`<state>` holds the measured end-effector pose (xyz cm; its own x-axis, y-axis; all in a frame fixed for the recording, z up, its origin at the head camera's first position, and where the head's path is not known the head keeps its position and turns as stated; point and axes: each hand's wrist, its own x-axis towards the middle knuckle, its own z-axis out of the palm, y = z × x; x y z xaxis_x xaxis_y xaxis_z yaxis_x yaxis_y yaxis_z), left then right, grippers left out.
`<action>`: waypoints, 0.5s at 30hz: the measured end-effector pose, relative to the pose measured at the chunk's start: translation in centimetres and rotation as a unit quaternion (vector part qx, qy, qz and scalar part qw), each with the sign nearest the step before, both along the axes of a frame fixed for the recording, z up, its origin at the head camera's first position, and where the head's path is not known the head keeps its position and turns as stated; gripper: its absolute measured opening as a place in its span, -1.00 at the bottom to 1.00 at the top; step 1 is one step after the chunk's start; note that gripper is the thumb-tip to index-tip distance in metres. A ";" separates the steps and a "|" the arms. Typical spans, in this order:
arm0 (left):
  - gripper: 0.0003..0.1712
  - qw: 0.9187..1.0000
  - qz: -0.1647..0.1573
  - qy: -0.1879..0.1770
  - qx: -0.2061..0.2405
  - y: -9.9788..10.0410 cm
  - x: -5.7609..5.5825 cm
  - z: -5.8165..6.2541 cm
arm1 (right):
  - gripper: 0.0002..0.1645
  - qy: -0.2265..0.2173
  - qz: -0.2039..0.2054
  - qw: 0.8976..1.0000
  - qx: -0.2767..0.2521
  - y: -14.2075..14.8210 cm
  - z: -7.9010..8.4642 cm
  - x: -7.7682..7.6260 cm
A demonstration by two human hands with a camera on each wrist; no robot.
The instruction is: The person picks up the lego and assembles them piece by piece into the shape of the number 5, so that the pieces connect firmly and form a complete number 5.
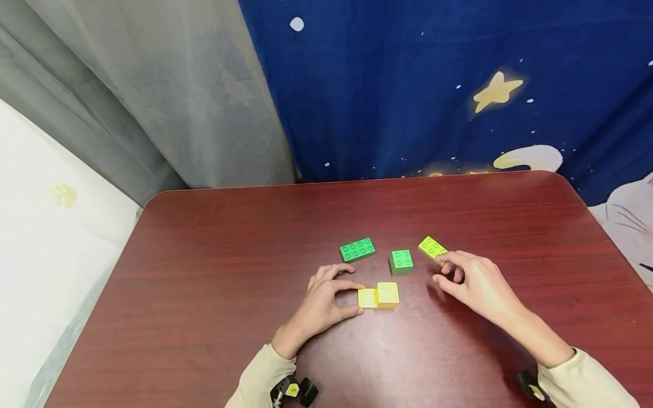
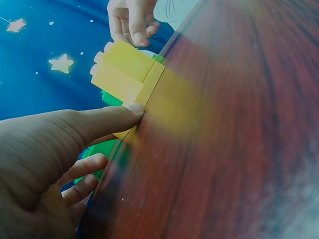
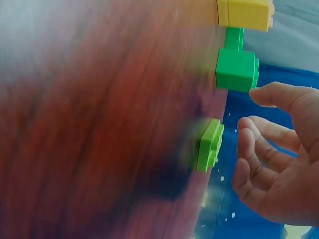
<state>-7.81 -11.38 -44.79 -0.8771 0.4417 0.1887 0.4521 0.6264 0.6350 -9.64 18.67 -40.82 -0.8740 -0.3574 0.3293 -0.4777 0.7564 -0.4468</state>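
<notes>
My left hand (image 1: pixel 322 301) pinches the left end of a flat yellow brick (image 1: pixel 367 298) between thumb and forefinger. A taller yellow block (image 2: pixel 119 72) sits at this flat brick's right end, studs up. My right hand (image 1: pixel 476 283) hovers beside a lime green brick (image 1: pixel 432 247), with nothing between its loosely bent fingers; in the right wrist view a gap shows between this hand (image 3: pixel 279 154) and the lime brick (image 3: pixel 210 144). Between the hands, just behind the yellow pieces, stands a square green block (image 1: pixel 401 261). Beyond my left fingers lies a longer green brick (image 1: pixel 357 250).
All the bricks are on a dark red wooden table (image 1: pixel 229 255) with rounded far corners. Behind its back edge hang a grey curtain (image 1: pixel 214 113) and a blue curtain (image 1: pixel 388 85) with stars. Each wrist wears a small black camera.
</notes>
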 end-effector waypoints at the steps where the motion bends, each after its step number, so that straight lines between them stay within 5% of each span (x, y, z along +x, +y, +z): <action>1: -0.62 1.000 0.000 0.000 -0.001 0.0 0.0 0.0 | -0.71 0.002 -0.006 1.000 0.002 0.1 0.1 -0.2; 15: -0.63 1.000 -0.003 -0.005 0.002 0.0 0.0 0.1 | -0.66 0.015 -0.009 1.000 -0.003 -0.1 0.7 -1.9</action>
<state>-7.85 -11.37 -44.73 -0.8762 0.4463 0.1820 0.4498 0.6215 0.6414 -11.49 18.54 -40.14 -0.8699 -0.3402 0.3570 -0.4774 0.7626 -0.4365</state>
